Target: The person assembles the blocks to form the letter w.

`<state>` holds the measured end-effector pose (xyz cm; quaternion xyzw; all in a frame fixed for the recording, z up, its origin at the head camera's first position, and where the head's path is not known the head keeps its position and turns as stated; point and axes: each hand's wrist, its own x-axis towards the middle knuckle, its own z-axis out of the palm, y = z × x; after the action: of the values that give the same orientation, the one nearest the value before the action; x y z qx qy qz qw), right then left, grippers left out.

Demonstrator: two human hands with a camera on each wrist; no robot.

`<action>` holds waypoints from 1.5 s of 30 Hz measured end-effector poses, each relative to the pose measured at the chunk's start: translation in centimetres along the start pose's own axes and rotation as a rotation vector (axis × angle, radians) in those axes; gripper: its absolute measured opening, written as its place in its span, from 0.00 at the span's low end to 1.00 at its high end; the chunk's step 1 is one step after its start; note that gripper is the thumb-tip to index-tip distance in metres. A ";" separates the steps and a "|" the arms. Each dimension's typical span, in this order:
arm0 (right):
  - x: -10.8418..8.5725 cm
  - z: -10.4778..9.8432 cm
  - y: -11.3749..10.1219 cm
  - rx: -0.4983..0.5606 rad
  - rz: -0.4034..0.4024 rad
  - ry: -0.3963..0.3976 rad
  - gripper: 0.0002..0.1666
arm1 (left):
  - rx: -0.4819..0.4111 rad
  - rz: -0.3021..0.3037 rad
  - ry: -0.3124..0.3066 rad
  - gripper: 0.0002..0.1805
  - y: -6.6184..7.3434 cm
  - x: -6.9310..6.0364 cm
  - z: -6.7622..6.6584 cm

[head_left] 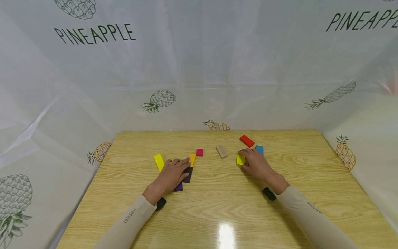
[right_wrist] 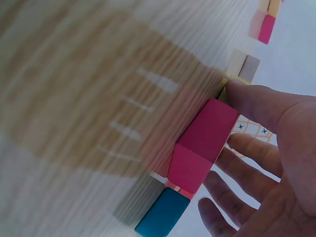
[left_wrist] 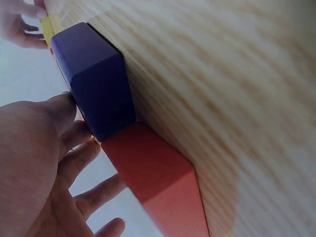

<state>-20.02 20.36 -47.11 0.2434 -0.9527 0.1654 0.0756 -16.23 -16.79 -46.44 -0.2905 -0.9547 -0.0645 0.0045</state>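
My right hand [head_left: 256,164] pinches a yellow block [head_left: 240,159] between thumb and fingers, on the wooden table. Near that hand, the right wrist view shows a pink block [right_wrist: 205,143] and a teal block [right_wrist: 163,213]. Over on the left, my left hand [head_left: 172,173] rests on a cluster of blocks, its fingertips touching an orange block [head_left: 192,159] and its thumb on a dark block [head_left: 188,175]. A purple block [head_left: 178,187] and a yellow block partly show from under it. The left wrist view shows a dark purple block [left_wrist: 98,84] against a red-orange one [left_wrist: 158,173].
Between the hands lie a small pink block [head_left: 200,152] and a beige block [head_left: 221,151]. A red block [head_left: 247,141] and a blue block [head_left: 259,149] are beyond the right hand. A pineapple-print sheet [head_left: 199,69] hangs behind the table [head_left: 217,207].
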 end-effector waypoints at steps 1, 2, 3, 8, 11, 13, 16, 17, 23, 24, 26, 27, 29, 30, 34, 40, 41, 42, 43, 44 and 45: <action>0.0 0.0 0.0 0.002 0.002 -0.001 0.32 | 0.000 0.000 -0.001 0.27 0.0 0.0 0.0; 0.0 0.0 0.0 0.004 0.002 -0.001 0.32 | -0.001 0.000 -0.001 0.27 0.0 0.0 0.0; 0.1 -0.1 0.0 0.006 0.001 -0.001 0.32 | -0.001 -0.002 -0.005 0.27 0.0 0.0 0.0; 0.2 -0.3 -0.2 0.018 -0.003 -0.006 0.32 | -0.002 -0.002 -0.011 0.26 0.0 -0.1 -0.1; 0.3 -0.5 -0.5 0.021 -0.010 -0.014 0.32 | 0.003 0.000 -0.010 0.26 0.0 -0.1 0.0; 0.4 -0.6 -0.7 0.020 -0.018 -0.017 0.32 | 0.006 0.001 -0.009 0.26 0.0 -0.1 0.1; 0.7 -0.7 -1.1 0.013 -0.028 -0.016 0.33 | 0.009 -0.001 -0.009 0.26 -0.1 -0.1 0.1; 0.8 -0.7 -1.2 0.011 -0.033 -0.014 0.33 | 0.010 -0.002 -0.010 0.26 -0.1 -0.1 0.1; 1.3 -0.7 -2.3 0.017 -0.054 -0.017 0.35 | 0.008 -0.003 -0.007 0.26 -0.1 0.0 0.1; 1.4 -0.7 -2.5 0.020 -0.057 -0.021 0.35 | 0.008 -0.003 -0.007 0.26 0.0 0.0 0.1; 1.5 -0.6 -3.0 0.020 -0.064 -0.031 0.35 | 0.012 -0.004 -0.008 0.26 0.0 0.0 0.1; 1.5 -0.7 -3.2 0.024 -0.067 -0.035 0.35 | 0.016 -0.002 -0.005 0.26 0.0 0.0 0.1; 1.6 -0.6 -3.5 0.025 -0.076 -0.044 0.36 | 0.023 0.003 0.003 0.26 0.0 0.0 0.2; 1.7 -0.6 -3.7 0.026 -0.080 -0.048 0.36 | 0.025 0.005 0.006 0.26 0.0 0.0 0.2; 2.0 -0.4 -4.2 0.024 -0.098 -0.055 0.36 | 0.029 0.013 0.018 0.26 0.0 0.0 0.2; 2.7 -0.1 -5.0 0.011 -0.118 -0.082 0.37 | 0.037 0.018 0.029 0.25 0.1 0.0 0.1; 2.8 -0.1 -5.1 0.002 -0.122 -0.086 0.36 | 0.039 0.018 0.030 0.25 0.2 0.0 0.1; 2.9 0.0 -5.3 -0.003 -0.125 -0.089 0.36 | 0.041 0.018 0.030 0.25 0.2 0.0 0.0; 2.9 -0.1 -5.4 -0.009 -0.130 -0.091 0.36 | 0.041 0.018 0.029 0.25 0.2 0.0 0.0; 3.0 -0.1 -5.5 -0.004 -0.129 -0.097 0.36 | 0.042 0.018 0.029 0.25 0.2 0.0 0.0; 3.0 -0.1 -5.7 -0.004 -0.132 -0.101 0.36 | 0.042 0.017 0.028 0.25 0.2 0.0 0.0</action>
<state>-19.87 14.40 -44.76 0.3135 -0.9375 0.1458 0.0388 -16.10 -16.65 -46.39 -0.2977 -0.9531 -0.0486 0.0247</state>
